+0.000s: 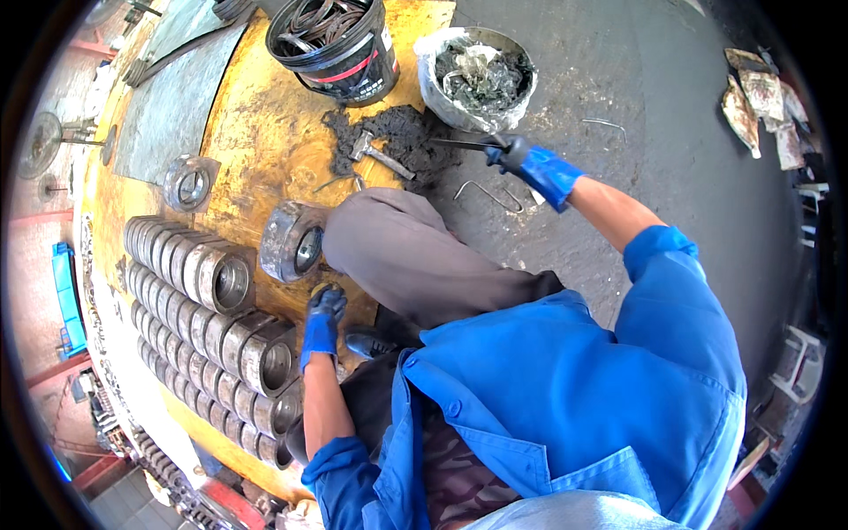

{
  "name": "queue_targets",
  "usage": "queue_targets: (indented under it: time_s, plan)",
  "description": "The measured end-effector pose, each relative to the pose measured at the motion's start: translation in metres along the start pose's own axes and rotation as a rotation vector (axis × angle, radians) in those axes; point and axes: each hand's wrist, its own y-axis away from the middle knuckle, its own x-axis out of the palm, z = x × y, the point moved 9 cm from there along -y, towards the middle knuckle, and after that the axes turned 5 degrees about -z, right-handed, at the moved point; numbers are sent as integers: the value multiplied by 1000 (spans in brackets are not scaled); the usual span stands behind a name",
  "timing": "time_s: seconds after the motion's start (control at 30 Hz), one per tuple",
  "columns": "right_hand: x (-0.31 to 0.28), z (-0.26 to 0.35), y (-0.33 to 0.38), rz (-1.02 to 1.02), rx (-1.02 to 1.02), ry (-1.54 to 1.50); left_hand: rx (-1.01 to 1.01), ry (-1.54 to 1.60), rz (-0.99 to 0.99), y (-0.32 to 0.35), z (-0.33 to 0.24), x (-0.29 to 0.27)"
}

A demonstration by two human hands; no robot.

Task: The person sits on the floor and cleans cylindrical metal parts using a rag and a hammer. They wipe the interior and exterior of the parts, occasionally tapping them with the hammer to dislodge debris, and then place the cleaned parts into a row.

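Observation:
My left hand [321, 320], in a dark blue glove, rests palm down on the yellow platform [265, 150], just below a steel bearing ring [293, 240] lying on its side by my raised knee. It holds nothing. My right hand [523, 159], gloved the same, reaches out to the right of the platform and grips a thin dark metal rod [459, 143] that points left toward a patch of black grease [397, 132]. A small hammer [378, 154] lies in that grease.
Rows of several steel rings [208, 300] line the platform's left side. A black bucket of rings [334, 44] and a plastic-lined tub of grease [479, 75] stand at the top. A bent wire hook [488, 194] lies on the concrete floor.

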Motion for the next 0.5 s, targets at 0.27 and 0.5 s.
queue_targets:
  time_s: [0.27, 0.5]
  plan:
    - [114, -10, -44, -80, -405, 1140, 302, 193, -142, 62, -142, -115]
    - [127, -93, 11, 267, -295, 1188, 293, 398, -323, 88, -118, -259]
